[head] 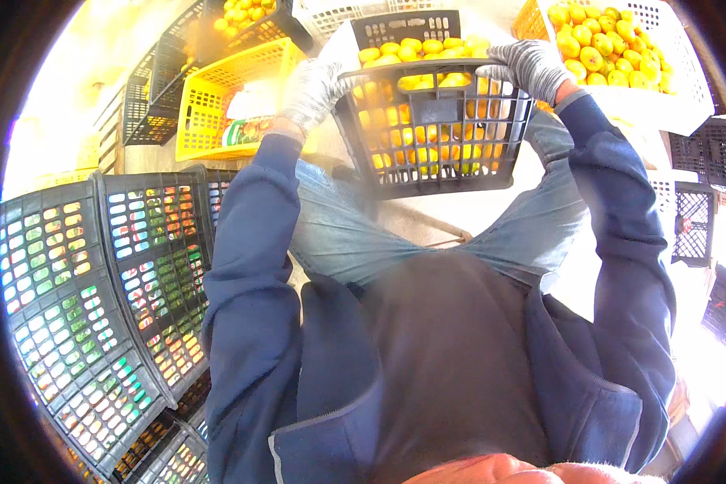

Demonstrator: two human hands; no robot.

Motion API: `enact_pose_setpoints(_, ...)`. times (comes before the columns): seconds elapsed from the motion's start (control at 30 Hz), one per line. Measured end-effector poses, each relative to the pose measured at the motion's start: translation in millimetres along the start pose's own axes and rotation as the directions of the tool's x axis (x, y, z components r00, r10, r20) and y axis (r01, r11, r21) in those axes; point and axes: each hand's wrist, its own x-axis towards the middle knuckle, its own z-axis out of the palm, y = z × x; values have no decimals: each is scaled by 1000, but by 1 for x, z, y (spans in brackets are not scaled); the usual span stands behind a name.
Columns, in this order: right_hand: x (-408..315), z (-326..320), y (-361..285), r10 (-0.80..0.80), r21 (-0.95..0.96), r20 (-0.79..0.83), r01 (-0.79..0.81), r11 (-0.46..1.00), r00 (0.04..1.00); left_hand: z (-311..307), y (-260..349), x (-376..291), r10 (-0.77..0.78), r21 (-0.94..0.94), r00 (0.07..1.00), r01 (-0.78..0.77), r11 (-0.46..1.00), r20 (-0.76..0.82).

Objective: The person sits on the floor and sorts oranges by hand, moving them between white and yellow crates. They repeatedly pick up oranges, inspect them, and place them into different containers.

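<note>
A black plastic crate point(437, 112) filled with orange-yellow citrus fruit point(411, 53) is tilted in front of me, above my spread knees. My left hand point(317, 91), in a grey-white striped knit glove, grips the crate's upper rim at its left corner. At the right corner, my right hand point(529, 66), gloved the same way, has its fingers hooked over the rim. Through the crate's slotted side more fruit shows. Whether the crate's base touches anything cannot be told.
On the left stands a yellow crate point(184, 130) holding a printed bag, with black crates behind it. Large black crates point(103, 242) are stacked beside my left arm. To the upper right, a white crate point(693, 91) holds citrus fruit; more black crates point(694, 224) stand below it.
</note>
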Motion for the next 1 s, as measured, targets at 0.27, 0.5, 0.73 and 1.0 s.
enact_pose_setpoints(0.27, -47, 8, -28, 63, 231, 156, -98, 968, 986, 22, 11, -44, 203, 304, 975, -166, 938, -94)
enact_pose_setpoints(0.5, -133, 67, -75, 42, 105, 165, -60, 993, 985, 56, 54, -114, 306, 433, 952, -274, 859, -6)
enact_pose_setpoints(0.73, -163, 135, -111, 172, 55, 19, -173, 983, 985, 119, 41, -147, 141, 354, 968, -209, 912, 208)
enact_pose_setpoints(1.0, -170, 166, -108, 45, 66, 486, -88, 994, 873, 185, 26, -146, 174, 401, 817, -441, 803, 549)
